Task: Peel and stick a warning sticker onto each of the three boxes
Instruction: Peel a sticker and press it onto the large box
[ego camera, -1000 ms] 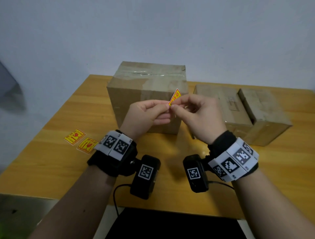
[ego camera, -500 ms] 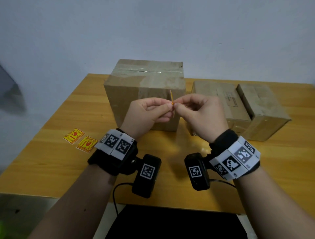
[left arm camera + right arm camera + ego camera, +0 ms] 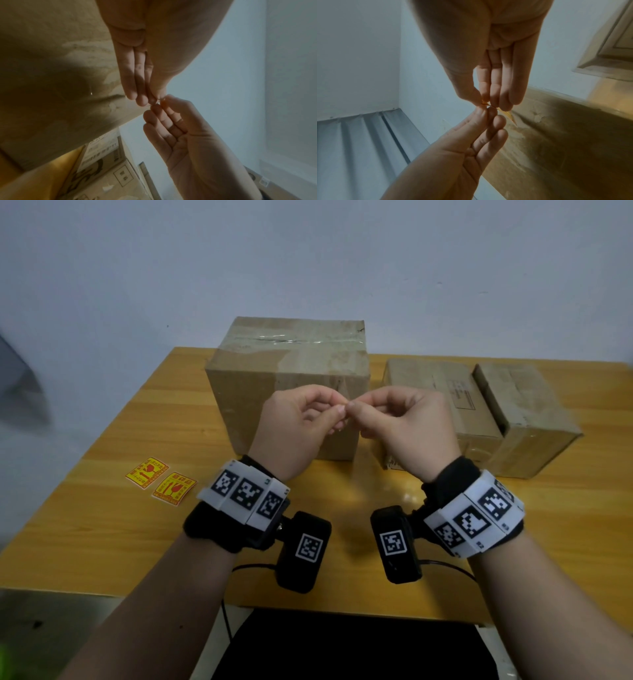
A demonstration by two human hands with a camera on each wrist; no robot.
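Observation:
Both hands are raised in front of the big cardboard box (image 3: 291,371), fingertips meeting. My left hand (image 3: 339,415) and right hand (image 3: 352,408) both pinch one small yellow warning sticker (image 3: 507,115). The fingers hide it in the head view; the right wrist view shows a thin yellow sliver sticking out below the right hand (image 3: 485,103). In the left wrist view the left hand (image 3: 154,100) meets the right hand's fingertips (image 3: 163,104). Two more yellow-and-red stickers (image 3: 146,472) (image 3: 174,488) lie flat on the table at the left. A second box (image 3: 435,392) and a third box (image 3: 520,412) sit side by side at the right.
The wooden table (image 3: 102,525) stands against a pale wall. Its front edge runs just under my forearms, with a dark surface (image 3: 342,645) below it. Bare tabletop lies between my wrists and the boxes.
The sticker stood up above my fingertips a second ago, then turned edge-on. Now my fingers cover it in the head view. Both hands stay pinched together in front of the big box.

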